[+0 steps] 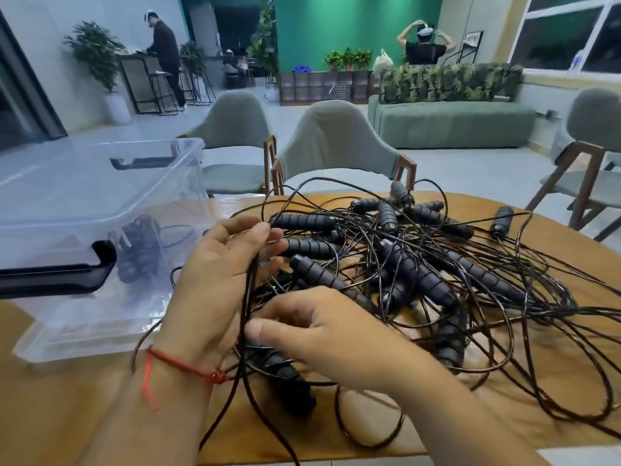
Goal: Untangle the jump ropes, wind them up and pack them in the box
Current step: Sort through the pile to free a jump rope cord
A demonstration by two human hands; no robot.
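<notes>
A tangled heap of black jump ropes (420,264) with ribbed black handles and thin cords covers the wooden table (67,415). My left hand (215,280), a red string at its wrist, pinches a thin cord that hangs down from thumb and fingers. My right hand (322,334) reaches in from the right, fingers curled into the cords just above a black handle (285,378) lying near the front edge; what it holds is hidden under the palm. The clear plastic box (100,314) stands at the left with a wound rope (141,250) inside.
The box has black clip handles (67,267) on its rim. Loose cord loops trail over the table's right side and front edge. Grey chairs (336,142) stand behind the table, another at far right. Two people are far back in the room.
</notes>
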